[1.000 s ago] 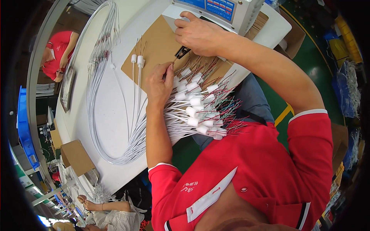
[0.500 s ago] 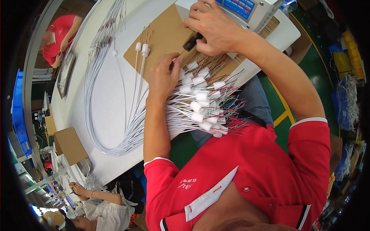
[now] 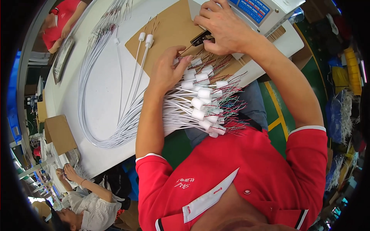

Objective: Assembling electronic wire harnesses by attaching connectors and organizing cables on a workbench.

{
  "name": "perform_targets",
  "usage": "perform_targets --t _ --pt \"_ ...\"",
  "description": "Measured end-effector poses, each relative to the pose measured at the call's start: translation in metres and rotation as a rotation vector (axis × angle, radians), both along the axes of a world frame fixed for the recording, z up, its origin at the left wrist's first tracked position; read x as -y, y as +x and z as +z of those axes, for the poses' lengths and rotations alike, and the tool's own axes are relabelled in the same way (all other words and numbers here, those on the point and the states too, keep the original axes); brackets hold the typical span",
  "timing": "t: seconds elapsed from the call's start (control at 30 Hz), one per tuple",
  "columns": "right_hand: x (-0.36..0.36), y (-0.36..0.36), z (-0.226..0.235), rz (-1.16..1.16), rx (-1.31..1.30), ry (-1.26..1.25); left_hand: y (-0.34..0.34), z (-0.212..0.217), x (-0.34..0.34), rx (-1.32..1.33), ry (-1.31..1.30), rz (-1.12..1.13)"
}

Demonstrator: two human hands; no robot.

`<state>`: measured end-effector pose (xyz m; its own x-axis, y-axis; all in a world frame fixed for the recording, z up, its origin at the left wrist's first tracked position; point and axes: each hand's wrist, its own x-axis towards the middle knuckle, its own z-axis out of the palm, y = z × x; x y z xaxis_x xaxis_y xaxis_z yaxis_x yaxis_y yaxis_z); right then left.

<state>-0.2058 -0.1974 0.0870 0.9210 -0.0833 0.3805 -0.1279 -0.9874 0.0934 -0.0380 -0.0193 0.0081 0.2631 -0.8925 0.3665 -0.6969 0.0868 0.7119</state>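
My left hand (image 3: 166, 70) pinches a thin wire end (image 3: 186, 50) between thumb and fingertips, beside the near end of a bundle of white cables (image 3: 127, 125). A small black tool (image 3: 201, 38) is in my right hand (image 3: 225, 30), its tip close to that wire end; its exact kind is unclear. White cylindrical sleeves (image 3: 202, 78) sit on the cable ends, with red, green and brown twisted wires (image 3: 231, 104) sticking out. Apart from these, two sleeved cables (image 3: 149, 40) lie at the left on a brown cardboard sheet (image 3: 171, 27).
A white device with a blue keypad (image 3: 254, 9) stands at the far right of the white table (image 3: 104, 84). At the far left, a metal tray (image 3: 63, 59) lies near a person in red (image 3: 63, 23). Another person in a striped shirt (image 3: 94, 208) works at lower left, near a cardboard box (image 3: 61, 134).
The view has shifted a little. The black tool has turned in my right hand and more of it shows. My left hand has come slightly closer to it.
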Motion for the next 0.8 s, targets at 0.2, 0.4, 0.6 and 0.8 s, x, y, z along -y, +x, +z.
perform_targets --t 0.2,0.4,0.6,0.8 --pt "0.014 0.000 -0.015 0.170 0.377 -0.324 0.009 0.018 -0.018 -0.065 0.216 0.005" --pt "-0.014 -0.001 0.009 -0.023 -0.061 -0.138 0.017 0.018 -0.026 0.062 0.216 -0.073" --pt "-0.003 0.000 -0.011 -0.089 -0.158 -0.265 0.015 0.022 -0.027 0.056 0.204 -0.100" --pt "0.018 0.004 -0.021 -0.085 -0.281 -0.064 0.033 0.019 -0.020 0.120 0.276 -0.175"
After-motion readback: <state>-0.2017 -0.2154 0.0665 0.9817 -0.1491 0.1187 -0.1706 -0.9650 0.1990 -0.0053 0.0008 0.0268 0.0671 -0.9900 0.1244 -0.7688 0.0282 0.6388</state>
